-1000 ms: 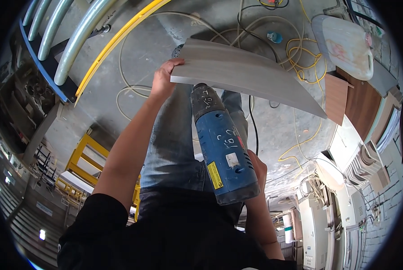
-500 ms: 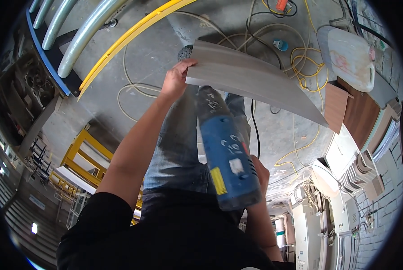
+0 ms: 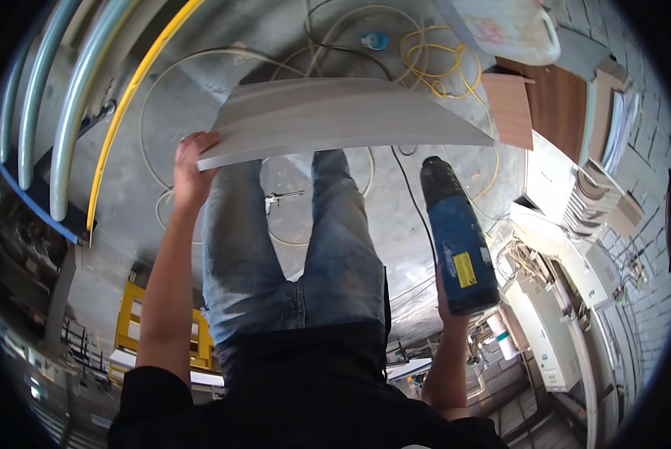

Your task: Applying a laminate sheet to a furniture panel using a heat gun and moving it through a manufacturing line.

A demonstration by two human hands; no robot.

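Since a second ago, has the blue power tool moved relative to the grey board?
Yes. The blue power tool has swung out to the person's right: earlier it lay over the legs just under the grey board; now it sits beside the right leg, below the board's right end.

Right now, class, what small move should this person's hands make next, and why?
Probably lower the grey panel onto the floor first: the left hand grips only its near corner, and the right hand is occupied by the blue power drill, which hangs clear of the panel.

A construction site: bare concrete floor (image 3: 200, 97), loose cables (image 3: 432, 67), stacked pipes (image 3: 73, 90).
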